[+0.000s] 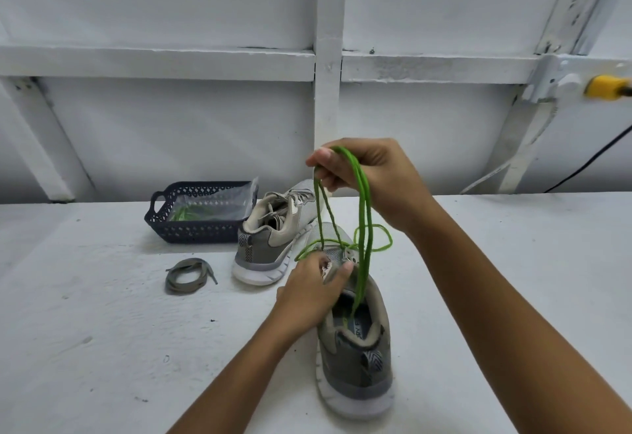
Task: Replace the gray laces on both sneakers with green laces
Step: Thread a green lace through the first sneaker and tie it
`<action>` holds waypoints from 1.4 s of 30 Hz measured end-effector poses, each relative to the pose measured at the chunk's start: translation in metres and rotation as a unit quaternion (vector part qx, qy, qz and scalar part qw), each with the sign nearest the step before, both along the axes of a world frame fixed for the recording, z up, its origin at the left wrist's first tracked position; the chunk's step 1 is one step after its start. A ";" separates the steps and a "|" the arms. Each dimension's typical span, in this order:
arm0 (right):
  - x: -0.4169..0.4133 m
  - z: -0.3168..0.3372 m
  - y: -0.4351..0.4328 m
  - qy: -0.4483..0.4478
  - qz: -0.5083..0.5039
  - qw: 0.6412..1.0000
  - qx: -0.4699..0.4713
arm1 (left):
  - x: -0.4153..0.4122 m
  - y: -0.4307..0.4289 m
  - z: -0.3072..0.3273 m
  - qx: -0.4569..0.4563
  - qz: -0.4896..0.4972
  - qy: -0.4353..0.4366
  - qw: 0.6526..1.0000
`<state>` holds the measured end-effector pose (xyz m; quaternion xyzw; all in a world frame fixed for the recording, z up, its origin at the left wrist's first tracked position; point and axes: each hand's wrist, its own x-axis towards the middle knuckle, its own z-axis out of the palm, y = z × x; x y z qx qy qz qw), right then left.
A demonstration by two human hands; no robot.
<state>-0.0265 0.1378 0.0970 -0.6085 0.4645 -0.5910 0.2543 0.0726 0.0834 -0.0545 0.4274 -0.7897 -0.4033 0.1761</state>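
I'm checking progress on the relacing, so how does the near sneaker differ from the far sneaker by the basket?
The near sneaker has a green lace threaded through its front eyelets; the far sneaker shows none and seems to keep gray laces. The left hand holds the near sneaker while the right hand lifts the lace; the far sneaker stands untouched. Both are gray with white soles.

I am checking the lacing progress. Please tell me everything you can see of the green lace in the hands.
The green lace is a thin, round, bright green cord. The right hand pinches it high, so long loops hang down to the near sneaker. It crosses the front eyelets, where the left hand grips the shoe.
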 end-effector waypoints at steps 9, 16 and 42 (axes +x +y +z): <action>-0.007 -0.009 0.015 0.096 0.119 0.983 0.100 | 0.008 -0.018 0.049 -0.082 -0.043 0.132 0.987; -0.034 -0.053 0.002 0.335 -0.071 0.901 0.266 | 0.019 -0.006 0.052 -0.137 -0.041 0.187 0.972; -0.016 -0.015 -0.012 0.082 -0.071 0.993 0.045 | -0.008 -0.006 -0.005 -0.016 -0.038 -0.024 0.999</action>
